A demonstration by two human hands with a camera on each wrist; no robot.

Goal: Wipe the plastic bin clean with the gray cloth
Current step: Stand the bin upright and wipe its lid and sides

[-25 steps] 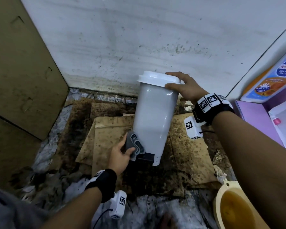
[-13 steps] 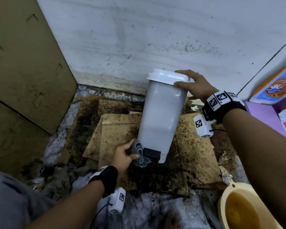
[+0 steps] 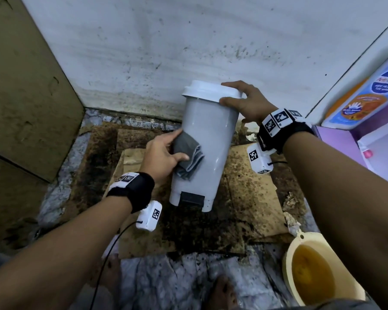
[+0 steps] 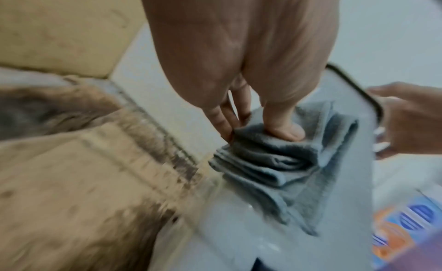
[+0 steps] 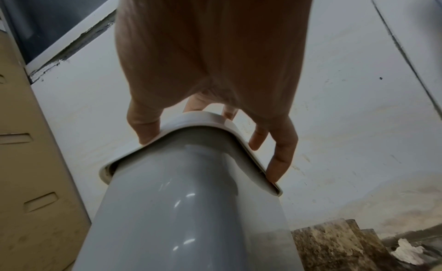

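Looking from the head view, I see my left hand (image 3: pixel 164 156) pressing the folded gray cloth (image 3: pixel 188 156) against the side wall of the plastic bin (image 3: pixel 208 139). The thumb lies on top of the cloth and the other fingers reach behind it, so the cloth is pinched. The bin stands tilted on stained cardboard (image 3: pixel 251 193), with its black pedal (image 3: pixel 192 198) below my left fingers. My right hand (image 3: pixel 246 101) holds the white lid (image 3: pixel 208 91) at the top, with fingers curled over its edge. A cream basin (image 3: pixel 318 271) with yellow liquid sits well apart, below my right arm.

From the left wrist view, which is a little blurred, the left hand (image 4: pixel 239 67) has its thumb (image 4: pixel 284 127) pushed into the folds of the gray cloth (image 4: pixel 287 161), and the fingers (image 4: pixel 222 120) grip its left edge. The cloth lies flat on the gray bin wall (image 4: pixel 239 233). The right hand (image 4: pixel 406 120) shows at the far side of my fingertips.

From the right wrist view, the right hand (image 5: pixel 210 67) grips the lid rim (image 5: pixel 208 120); the thumb (image 5: pixel 143 124) sits on one side and the fingers (image 5: pixel 282 158) wrap the other side. The gray bin body (image 5: pixel 186 218) goes down below them.
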